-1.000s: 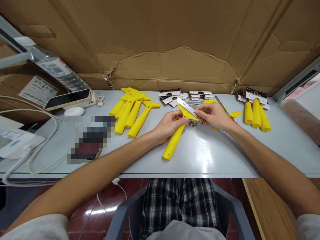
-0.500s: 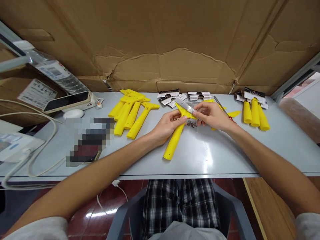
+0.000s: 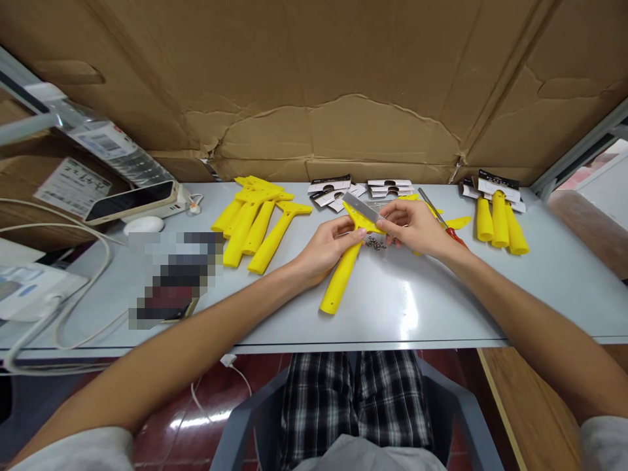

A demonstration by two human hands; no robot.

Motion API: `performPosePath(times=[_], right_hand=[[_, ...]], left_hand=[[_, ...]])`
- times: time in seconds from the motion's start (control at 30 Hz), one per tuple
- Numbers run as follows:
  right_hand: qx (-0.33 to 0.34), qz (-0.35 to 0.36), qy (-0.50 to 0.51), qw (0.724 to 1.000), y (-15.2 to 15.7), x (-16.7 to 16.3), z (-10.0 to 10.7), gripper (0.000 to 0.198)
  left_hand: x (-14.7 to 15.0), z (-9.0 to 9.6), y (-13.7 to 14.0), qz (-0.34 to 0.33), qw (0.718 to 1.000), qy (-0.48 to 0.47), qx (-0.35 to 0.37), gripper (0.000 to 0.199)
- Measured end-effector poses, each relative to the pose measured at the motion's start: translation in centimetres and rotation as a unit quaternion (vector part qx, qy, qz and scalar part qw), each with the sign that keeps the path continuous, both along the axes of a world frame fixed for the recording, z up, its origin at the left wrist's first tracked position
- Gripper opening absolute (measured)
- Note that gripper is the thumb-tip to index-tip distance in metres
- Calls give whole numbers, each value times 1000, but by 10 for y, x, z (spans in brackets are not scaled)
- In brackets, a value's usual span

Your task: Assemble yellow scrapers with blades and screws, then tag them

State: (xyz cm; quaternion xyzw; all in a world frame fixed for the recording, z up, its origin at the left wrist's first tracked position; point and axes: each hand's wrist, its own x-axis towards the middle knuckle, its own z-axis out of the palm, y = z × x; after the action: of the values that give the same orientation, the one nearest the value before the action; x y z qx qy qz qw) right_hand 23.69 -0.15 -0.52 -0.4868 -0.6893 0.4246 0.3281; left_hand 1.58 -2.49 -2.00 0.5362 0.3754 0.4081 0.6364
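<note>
My left hand (image 3: 326,252) is closed around the neck of a yellow scraper handle (image 3: 339,281), its round grip angled down toward me. Between the thumb and fingers of my right hand (image 3: 412,226) is one end of a flat metal blade (image 3: 362,207), which lies against the handle's wide head. Just behind the hands on the table is a small heap of screws (image 3: 375,243). A screwdriver (image 3: 444,222) with a red handle lies beyond my right wrist, partly covered by it, near more yellow pieces (image 3: 458,224).
Several yellow scraper handles (image 3: 267,239) are piled at left. Black-and-white cards (image 3: 390,188) lie along the back. Carded yellow handles (image 3: 500,222) sit at right. A phone (image 3: 132,201), cables and a pixelated object (image 3: 176,281) occupy the left side. Cardboard (image 3: 314,78) stands behind the table.
The blade has tilted a little, so its flat face shows more fully against the handle's head. Both hands keep almost the same place and hold.
</note>
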Motion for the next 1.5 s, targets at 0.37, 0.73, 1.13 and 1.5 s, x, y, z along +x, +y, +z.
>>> performPosePath(times=[0.37, 0.73, 1.13, 1.5], right_hand=[[84, -67, 7, 994, 15, 14, -3, 46], [55, -61, 93, 992, 12, 10, -4, 48], [9, -36, 99, 994, 7, 9, 6, 73], [-5, -9, 65, 998, 4, 7, 5, 61]], left_hand=[[1, 2, 0, 16, 999, -4, -35, 34], [1, 2, -1, 1, 999, 20, -30, 37], [-2, 4, 0, -54, 997, 36, 42, 41], [1, 11, -4, -67, 996, 40, 42, 37]])
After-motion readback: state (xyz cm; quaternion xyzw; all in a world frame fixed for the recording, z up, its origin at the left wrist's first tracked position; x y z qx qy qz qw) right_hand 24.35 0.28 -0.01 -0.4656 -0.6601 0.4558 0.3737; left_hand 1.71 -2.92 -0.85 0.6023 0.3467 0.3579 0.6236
